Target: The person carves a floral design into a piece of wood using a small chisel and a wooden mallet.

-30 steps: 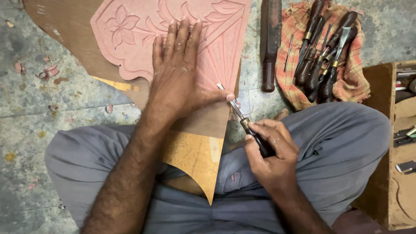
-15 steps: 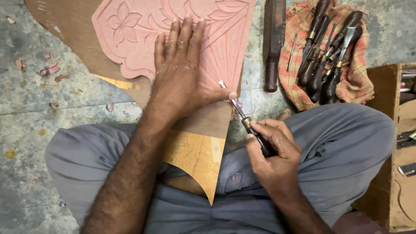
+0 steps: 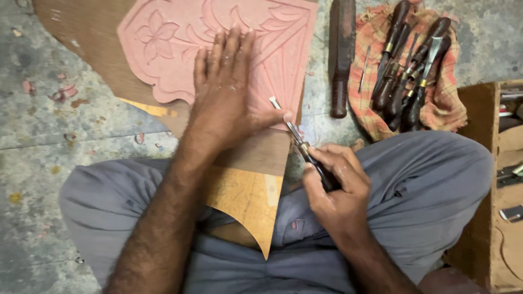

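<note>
1. Left of the pink carved panel, pink chips lie scattered on the concrete floor.
2. The left hand lies open and flat on the panel, pinning it; its thumb touches the chisel's blade.
3. Just right of the panel's lower corner, the right hand is closed around the chisel, tip at the panel's edge. A slip could nick that thumb, I'd judge.
4. Further right, a dark wooden mallet, then what look like spare chisels on a checked cloth.
</note>
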